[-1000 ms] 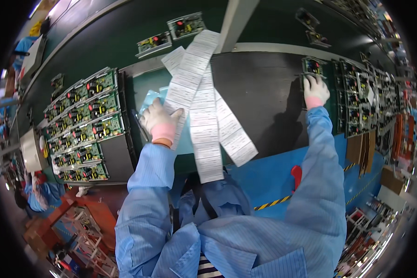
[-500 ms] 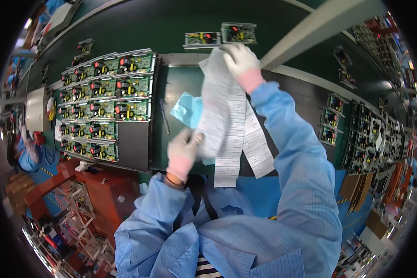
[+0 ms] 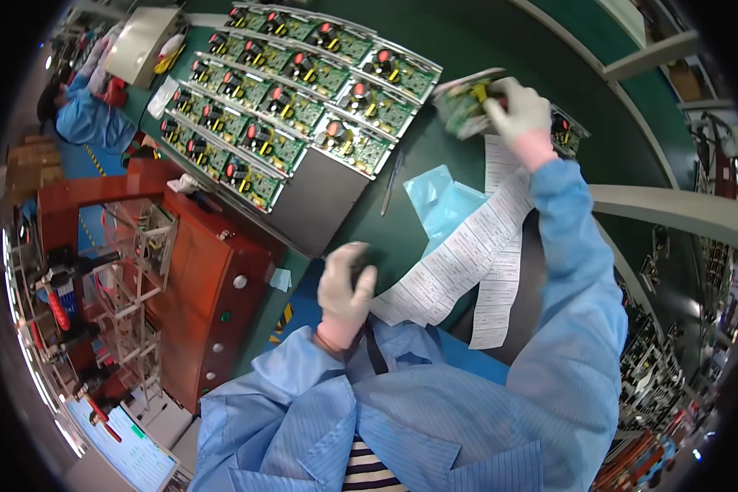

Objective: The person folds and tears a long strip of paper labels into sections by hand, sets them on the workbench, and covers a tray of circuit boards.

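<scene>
My right hand (image 3: 518, 115), in a pale glove with a pink cuff, grips a green circuit board (image 3: 467, 107) by its right end. Motion blurs the board, which hangs over the far part of the bench. Fingers and thumb spread, my left hand (image 3: 344, 283) is open above the near edge of the bench. A dark patch shows between its fingers; I cannot make out what it is. Long printed paper strips (image 3: 459, 250) run from below my right forearm toward my left hand. Beneath them lies a crumpled light-blue sheet (image 3: 439, 201). Another circuit board (image 3: 567, 131) sits just beyond my right hand.
Rows of circuit boards (image 3: 279, 102) fill the left of the bench, beside a dark mat (image 3: 320, 201). A pen (image 3: 392, 184) lies near them. A red cabinet (image 3: 209, 283) stands at the left. Farther off sits another person in blue (image 3: 94, 123). A grey post (image 3: 672, 205) crosses at the right.
The view has swung to the right. Both hands have let go of the paper strips, which now lie on the bench. My right hand has taken hold of a circuit board; my left hand has opened.
</scene>
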`<act>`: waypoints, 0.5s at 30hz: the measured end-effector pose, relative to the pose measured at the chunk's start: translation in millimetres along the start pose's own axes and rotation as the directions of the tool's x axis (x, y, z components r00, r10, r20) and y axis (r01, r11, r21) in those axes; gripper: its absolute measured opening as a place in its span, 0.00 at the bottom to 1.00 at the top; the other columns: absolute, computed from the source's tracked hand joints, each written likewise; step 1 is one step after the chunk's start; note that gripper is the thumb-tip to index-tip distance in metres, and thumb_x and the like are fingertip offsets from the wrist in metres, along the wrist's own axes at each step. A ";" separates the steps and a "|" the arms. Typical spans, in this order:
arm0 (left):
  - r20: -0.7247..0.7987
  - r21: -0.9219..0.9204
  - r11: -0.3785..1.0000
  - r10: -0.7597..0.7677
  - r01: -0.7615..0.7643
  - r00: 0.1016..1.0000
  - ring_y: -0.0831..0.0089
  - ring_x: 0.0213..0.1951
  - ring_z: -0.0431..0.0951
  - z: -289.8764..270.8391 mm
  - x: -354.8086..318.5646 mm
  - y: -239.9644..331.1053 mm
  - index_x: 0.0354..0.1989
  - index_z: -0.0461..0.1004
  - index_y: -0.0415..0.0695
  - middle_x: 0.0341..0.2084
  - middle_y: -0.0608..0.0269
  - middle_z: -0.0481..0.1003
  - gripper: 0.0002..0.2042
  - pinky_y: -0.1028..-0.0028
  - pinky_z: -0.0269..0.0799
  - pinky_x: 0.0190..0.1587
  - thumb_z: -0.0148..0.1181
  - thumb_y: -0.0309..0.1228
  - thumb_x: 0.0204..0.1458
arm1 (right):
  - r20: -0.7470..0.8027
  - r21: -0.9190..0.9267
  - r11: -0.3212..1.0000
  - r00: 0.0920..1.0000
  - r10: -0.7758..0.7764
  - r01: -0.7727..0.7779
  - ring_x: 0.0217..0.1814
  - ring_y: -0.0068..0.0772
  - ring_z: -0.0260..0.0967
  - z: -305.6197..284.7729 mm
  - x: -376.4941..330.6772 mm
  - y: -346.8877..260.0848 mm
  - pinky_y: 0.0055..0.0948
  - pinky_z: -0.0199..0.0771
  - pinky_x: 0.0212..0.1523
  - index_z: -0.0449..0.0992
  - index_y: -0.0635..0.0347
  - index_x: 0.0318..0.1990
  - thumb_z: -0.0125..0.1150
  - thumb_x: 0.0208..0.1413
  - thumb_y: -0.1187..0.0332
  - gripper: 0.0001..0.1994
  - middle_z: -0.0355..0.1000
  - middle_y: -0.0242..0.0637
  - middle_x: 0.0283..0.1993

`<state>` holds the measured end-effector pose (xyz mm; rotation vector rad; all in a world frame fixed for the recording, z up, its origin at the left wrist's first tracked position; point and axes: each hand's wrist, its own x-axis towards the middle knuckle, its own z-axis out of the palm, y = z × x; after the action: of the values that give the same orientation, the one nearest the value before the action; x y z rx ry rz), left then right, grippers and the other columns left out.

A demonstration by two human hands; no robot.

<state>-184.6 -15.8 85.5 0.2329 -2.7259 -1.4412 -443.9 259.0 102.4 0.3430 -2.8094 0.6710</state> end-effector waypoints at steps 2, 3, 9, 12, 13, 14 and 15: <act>-0.038 -0.166 0.963 -0.220 0.211 0.975 0.70 0.36 0.76 -17.9 -8.1 5.6 0.51 0.68 0.40 0.39 0.56 0.73 0.18 0.73 0.72 0.41 0.58 0.32 0.53 | 0.092 0.076 0.866 0.862 -0.499 0.494 0.30 0.44 0.73 -16.8 -0.7 -67.2 0.42 0.73 0.35 0.80 0.53 0.34 0.58 0.42 0.64 0.11 0.75 0.39 0.27; -0.015 -0.281 0.913 -0.313 0.297 0.950 0.78 0.33 0.74 -21.3 -13.4 0.3 0.54 0.66 0.41 0.38 0.59 0.73 0.19 0.75 0.72 0.41 0.58 0.32 0.55 | 0.195 0.200 0.780 0.756 -0.624 0.592 0.30 0.42 0.70 -11.3 -4.1 -91.5 0.44 0.67 0.37 0.79 0.52 0.32 0.59 0.40 0.66 0.09 0.72 0.36 0.26; 0.027 -0.440 0.772 -0.499 0.459 0.866 0.79 0.21 0.70 -17.7 27.3 -13.9 0.62 0.53 0.41 0.31 0.61 0.71 0.26 0.79 0.68 0.21 0.54 0.34 0.59 | 0.147 0.268 0.513 0.491 -0.859 0.816 0.44 0.33 0.68 79.6 -24.4 -183.6 0.40 0.60 0.57 0.76 0.47 0.38 0.59 0.42 0.66 0.12 0.71 0.29 0.33; -0.030 -0.380 0.763 -0.575 0.523 0.817 0.78 0.20 0.71 -9.0 52.0 -24.3 0.60 0.55 0.40 0.28 0.61 0.71 0.24 0.78 0.69 0.20 0.55 0.34 0.58 | -0.029 0.257 0.759 0.789 -0.613 0.599 0.43 0.38 0.71 63.2 -13.8 -141.6 0.38 0.70 0.49 0.79 0.48 0.39 0.57 0.45 0.66 0.12 0.75 0.35 0.37; -0.063 -0.316 0.779 -0.587 0.542 0.807 0.78 0.20 0.72 -11.2 56.0 -19.9 0.59 0.55 0.40 0.27 0.62 0.70 0.24 0.79 0.69 0.20 0.55 0.34 0.58 | 0.100 0.184 0.954 0.961 -0.258 0.237 0.43 0.43 0.73 50.0 -5.6 -110.3 0.39 0.74 0.45 0.80 0.49 0.40 0.55 0.49 0.67 0.12 0.76 0.40 0.39; -0.088 -0.253 0.787 -0.598 0.563 0.797 0.78 0.21 0.72 -13.5 59.2 -13.9 0.58 0.56 0.40 0.25 0.62 0.70 0.24 0.79 0.69 0.20 0.56 0.34 0.58 | -0.014 -0.137 0.983 0.992 -0.126 0.123 0.43 0.47 0.74 19.7 -1.4 -77.6 0.39 0.73 0.47 0.80 0.51 0.41 0.53 0.51 0.66 0.12 0.77 0.42 0.40; -0.060 -0.159 0.805 -0.585 0.571 0.809 0.75 0.24 0.74 -15.9 63.5 -10.7 0.58 0.57 0.40 0.25 0.61 0.71 0.26 0.73 0.72 0.26 0.58 0.38 0.56 | -0.141 0.132 0.930 0.923 0.359 -0.342 0.47 0.47 0.73 10.6 0.8 -27.7 0.40 0.73 0.49 0.80 0.52 0.42 0.53 0.51 0.61 0.14 0.76 0.45 0.43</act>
<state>-244.3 -44.6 84.0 1.1918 -2.5620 -1.6563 -438.8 229.9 104.8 -0.2004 -2.7041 0.8793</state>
